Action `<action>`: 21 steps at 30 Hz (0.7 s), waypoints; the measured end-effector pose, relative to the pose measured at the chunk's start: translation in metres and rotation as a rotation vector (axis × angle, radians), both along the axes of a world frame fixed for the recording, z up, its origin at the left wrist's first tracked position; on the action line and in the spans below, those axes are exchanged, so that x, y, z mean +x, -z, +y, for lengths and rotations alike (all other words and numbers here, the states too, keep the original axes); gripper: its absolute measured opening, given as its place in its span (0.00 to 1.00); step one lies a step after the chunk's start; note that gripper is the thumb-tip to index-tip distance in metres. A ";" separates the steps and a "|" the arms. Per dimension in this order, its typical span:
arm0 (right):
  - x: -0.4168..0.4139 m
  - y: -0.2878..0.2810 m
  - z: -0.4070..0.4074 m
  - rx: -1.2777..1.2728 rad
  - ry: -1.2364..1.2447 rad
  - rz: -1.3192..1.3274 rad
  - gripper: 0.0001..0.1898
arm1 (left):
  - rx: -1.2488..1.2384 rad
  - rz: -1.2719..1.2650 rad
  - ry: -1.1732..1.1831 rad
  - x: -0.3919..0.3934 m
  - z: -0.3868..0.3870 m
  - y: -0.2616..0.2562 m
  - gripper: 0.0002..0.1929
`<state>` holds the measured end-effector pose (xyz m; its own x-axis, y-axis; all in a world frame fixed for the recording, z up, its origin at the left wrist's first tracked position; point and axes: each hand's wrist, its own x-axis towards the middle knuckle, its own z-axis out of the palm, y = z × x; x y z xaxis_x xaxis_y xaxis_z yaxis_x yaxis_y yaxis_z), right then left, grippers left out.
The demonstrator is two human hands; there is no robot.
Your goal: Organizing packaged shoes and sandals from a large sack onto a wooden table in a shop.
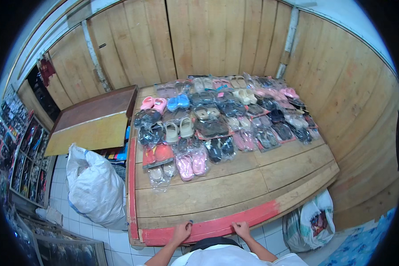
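My left hand (pixel 182 232) rests at the red-painted front edge (pixel 216 227) of a wooden platform, its fingers curled. A small dark spot shows at its fingertips; whether that is something held cannot be made out. To the right, my right hand (pixel 241 230) is closed over the same red edge, with nothing visible in it. Beyond both hands, rows of sandals and clogs in clear plastic bags cover the back of the plank top (pixel 199 196). Nearest are pink sandals (pixel 192 164), pale footwear in a bag (pixel 161 173), orange-red footwear (pixel 158 154) and dark sandals (pixel 220 149).
A stuffed white woven sack (pixel 94 188) stands on the tiled floor at the left, below a tilted yellow-and-brown board (pixel 89 133). Another open sack (pixel 316 222) sits under the platform's right end. Wooden plank walls (pixel 219 36) enclose the back and right. Goods fill shelves (pixel 30 159) far left.
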<state>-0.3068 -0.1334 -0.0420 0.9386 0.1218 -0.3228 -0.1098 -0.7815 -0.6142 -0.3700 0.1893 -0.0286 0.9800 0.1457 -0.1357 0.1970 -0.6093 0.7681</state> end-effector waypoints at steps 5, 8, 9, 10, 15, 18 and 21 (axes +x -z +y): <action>-0.088 0.045 -0.079 0.136 0.324 0.293 0.17 | -0.088 -0.018 0.147 -0.008 -0.061 -0.003 0.09; -0.154 0.094 -0.138 0.171 0.604 0.581 0.16 | -0.088 0.015 0.303 0.001 -0.098 -0.007 0.10; -0.175 0.100 -0.154 0.160 0.729 0.691 0.15 | -0.077 0.052 0.356 0.007 -0.112 -0.009 0.10; -0.195 0.104 -0.166 0.179 0.779 0.685 0.15 | -0.063 0.088 0.403 0.012 -0.127 -0.010 0.10; -0.266 0.122 -0.210 -0.019 0.913 0.843 0.13 | 0.046 0.024 0.630 0.047 -0.205 0.001 0.11; -0.328 0.208 -0.260 -0.075 0.523 0.536 0.11 | -0.017 0.001 0.745 0.072 -0.278 0.007 0.11; -0.324 0.195 -0.268 -0.145 0.398 0.384 0.14 | -0.027 -0.007 0.809 0.084 -0.341 0.003 0.11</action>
